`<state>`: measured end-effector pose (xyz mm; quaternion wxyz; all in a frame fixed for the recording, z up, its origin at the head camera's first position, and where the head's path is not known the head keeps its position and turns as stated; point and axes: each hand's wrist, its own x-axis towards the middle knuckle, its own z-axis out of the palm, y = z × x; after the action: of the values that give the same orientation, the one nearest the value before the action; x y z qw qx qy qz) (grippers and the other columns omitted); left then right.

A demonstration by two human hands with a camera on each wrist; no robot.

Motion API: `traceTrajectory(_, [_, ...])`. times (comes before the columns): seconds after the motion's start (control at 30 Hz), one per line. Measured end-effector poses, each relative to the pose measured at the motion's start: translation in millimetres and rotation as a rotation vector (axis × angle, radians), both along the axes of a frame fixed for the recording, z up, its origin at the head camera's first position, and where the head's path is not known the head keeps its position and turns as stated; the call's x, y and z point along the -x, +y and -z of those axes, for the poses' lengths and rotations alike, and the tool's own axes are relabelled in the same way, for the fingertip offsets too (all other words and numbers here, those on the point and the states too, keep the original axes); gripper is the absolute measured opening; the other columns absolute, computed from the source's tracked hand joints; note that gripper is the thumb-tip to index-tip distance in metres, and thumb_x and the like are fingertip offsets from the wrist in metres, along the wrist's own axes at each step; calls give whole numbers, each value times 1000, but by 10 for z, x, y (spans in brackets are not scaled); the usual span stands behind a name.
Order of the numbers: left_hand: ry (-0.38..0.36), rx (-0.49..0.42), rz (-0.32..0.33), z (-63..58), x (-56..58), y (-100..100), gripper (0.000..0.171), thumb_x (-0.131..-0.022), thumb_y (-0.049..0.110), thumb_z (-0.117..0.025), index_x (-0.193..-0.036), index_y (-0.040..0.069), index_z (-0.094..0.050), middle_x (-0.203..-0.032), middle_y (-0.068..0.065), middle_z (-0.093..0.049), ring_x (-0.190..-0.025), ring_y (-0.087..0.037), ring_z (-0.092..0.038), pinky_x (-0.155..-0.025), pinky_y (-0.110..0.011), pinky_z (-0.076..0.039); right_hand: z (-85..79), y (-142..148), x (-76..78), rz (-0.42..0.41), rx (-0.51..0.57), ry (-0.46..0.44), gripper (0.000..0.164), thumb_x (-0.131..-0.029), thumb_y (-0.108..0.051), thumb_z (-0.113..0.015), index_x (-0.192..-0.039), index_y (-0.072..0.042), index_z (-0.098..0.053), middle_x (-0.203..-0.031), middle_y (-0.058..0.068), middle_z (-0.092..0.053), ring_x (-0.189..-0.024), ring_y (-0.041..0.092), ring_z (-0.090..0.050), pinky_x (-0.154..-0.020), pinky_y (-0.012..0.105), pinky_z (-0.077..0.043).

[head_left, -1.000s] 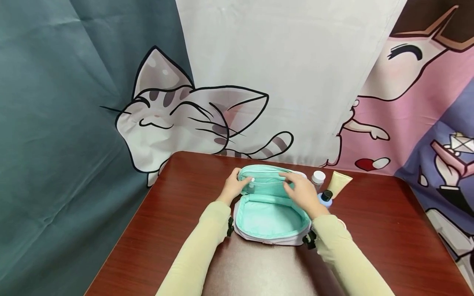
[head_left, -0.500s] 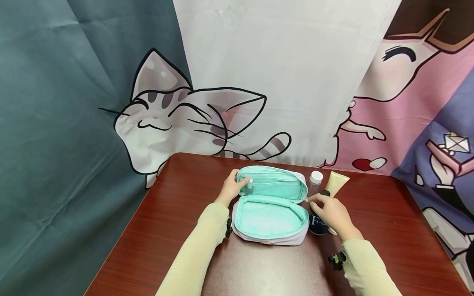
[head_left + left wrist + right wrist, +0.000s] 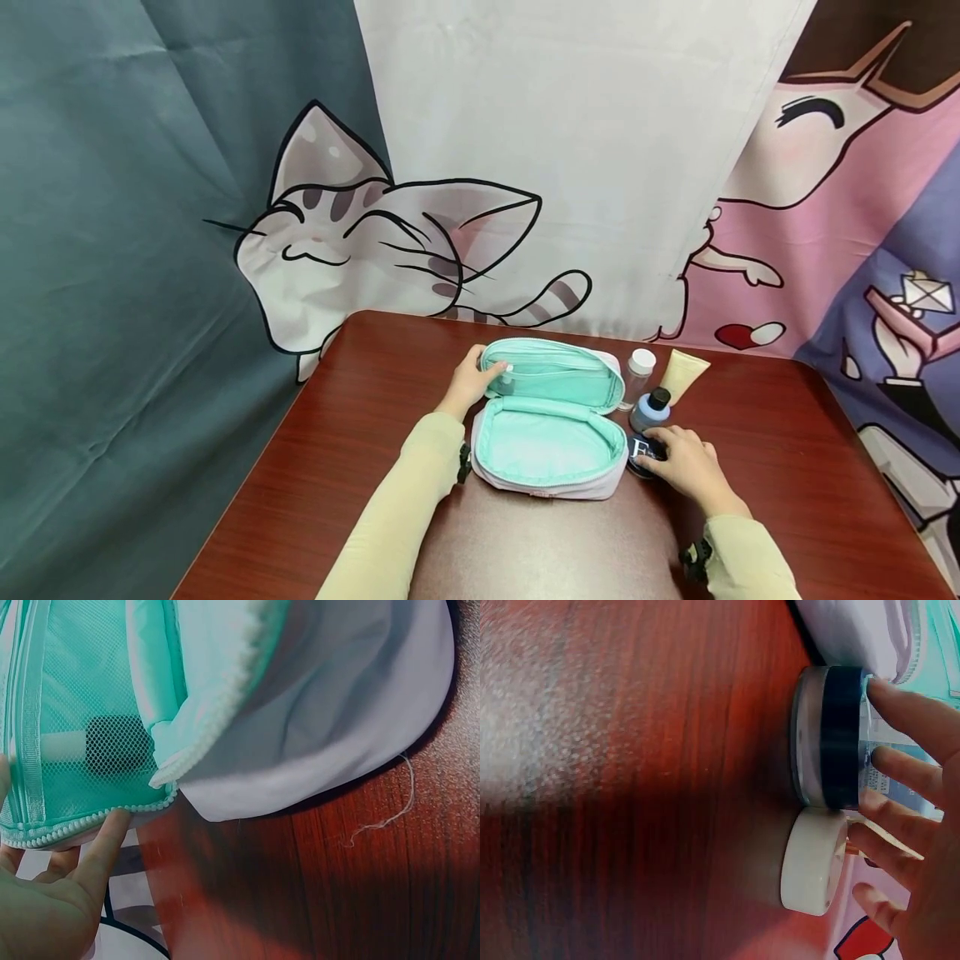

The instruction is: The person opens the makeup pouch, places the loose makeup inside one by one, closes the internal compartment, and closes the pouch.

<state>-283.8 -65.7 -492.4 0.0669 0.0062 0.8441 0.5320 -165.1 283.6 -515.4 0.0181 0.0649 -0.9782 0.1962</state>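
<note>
A zippered pouch point(image 3: 551, 483), pale lilac outside and mint green inside, lies unfolded on the table. My left hand point(image 3: 470, 379) holds the left edge of its raised lid, thumb on the inner side. Behind the lid's mesh pocket point(image 3: 82, 675) shows a small dark-and-white bottle point(image 3: 116, 746). My right hand point(image 3: 686, 467) is over a round jar with a dark blue lid point(image 3: 640, 452) beside the pouch. Its fingers are spread at the lid's top, not wrapped round the jar. A low white round container point(image 3: 810, 862) stands against the jar under the hand.
Behind the jar stand a blue bottle with a black cap point(image 3: 651, 410), a clear bottle with a white cap point(image 3: 637, 375) and a cream-coloured tube point(image 3: 682, 375). The brown table point(image 3: 330, 408) meets a cartoon-printed curtain point(image 3: 600, 167) at its back edge.
My right hand has gone from the pouch lid's right side, past the pouch's right corner, down to the dark-lidded jar. The left hand stays on the lid's edge.
</note>
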Motion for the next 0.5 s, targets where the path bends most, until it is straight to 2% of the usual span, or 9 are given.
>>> traceTrajectory(0.2, [0, 1, -6, -1, -5, 7, 41, -87, 44, -61, -118, 19, -50, -117, -5, -56, -97, -21, -53, -82, -38, -44, 6, -18, -8, 17, -11, -62, 75, -64, -53, -78, -118, -4, -59, -111, 22, -58, -102, 38, -44, -69, 50, -26])
traceTrajectory(0.5, [4, 0, -5, -9, -14, 4, 41, -87, 43, -61, -118, 18, -51, -117, -5, -56, -97, -22, -53, -82, -39, -44, 19, -48, -5, 31, -19, -84, 77, -63, -53, -78, -119, -4, -57, -109, 21, -60, -105, 40, -42, -71, 52, -23])
